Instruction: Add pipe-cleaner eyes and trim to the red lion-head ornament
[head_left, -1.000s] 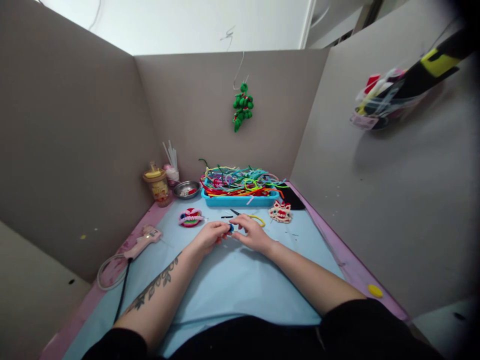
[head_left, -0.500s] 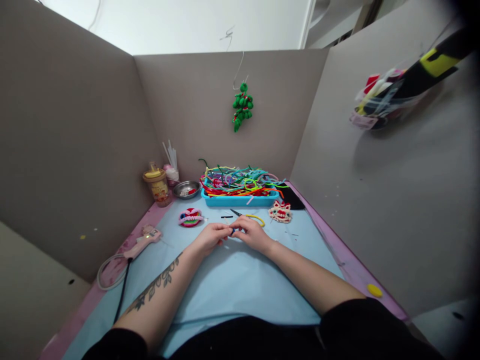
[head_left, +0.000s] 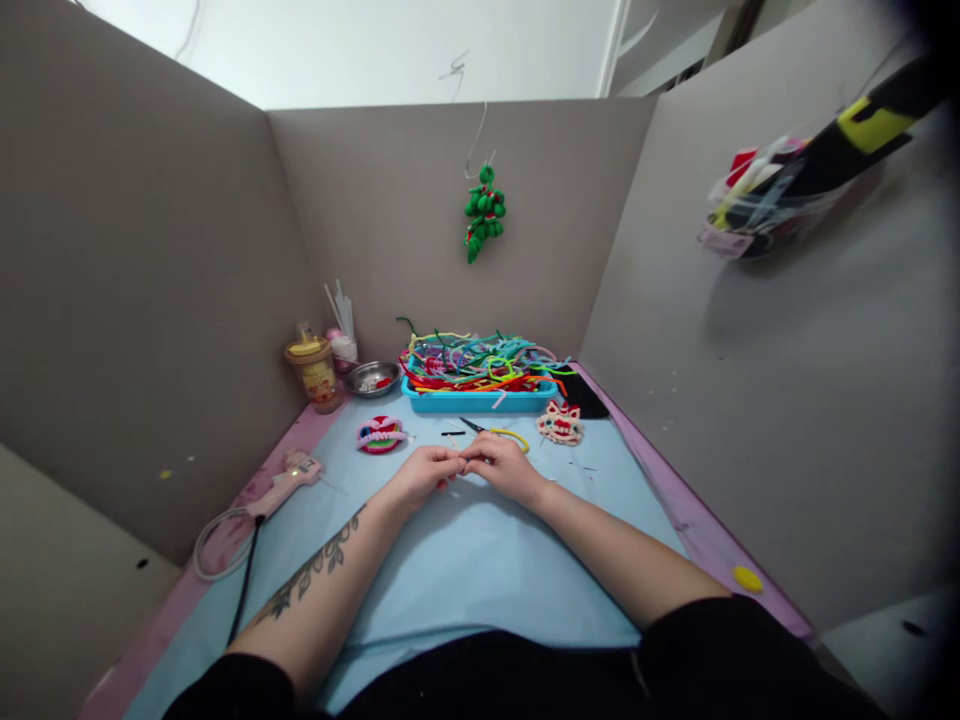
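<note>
My left hand (head_left: 420,476) and my right hand (head_left: 504,468) meet fingertip to fingertip over the light blue mat (head_left: 450,570). Both are closed in a pinch on a small piece between them, which the fingers now hide almost entirely. Just beyond the hands lie scissors with yellow handles (head_left: 501,435) and a short black piece (head_left: 453,434). A red and pink craft piece (head_left: 381,436) lies to the left, a cream and red one (head_left: 560,424) to the right.
A blue tray (head_left: 480,401) heaped with coloured pipe cleaners stands at the back, beside a metal bowl (head_left: 373,379) and a yellow-lidded cup (head_left: 315,372). A pink glue gun (head_left: 289,478) with its cord lies left. Grey cardboard walls enclose the desk; a green ornament (head_left: 484,212) hangs behind.
My fingertips have closed together over the small blue piece, which showed between them a second ago and is now hidden. The hands stay in the same place.
</note>
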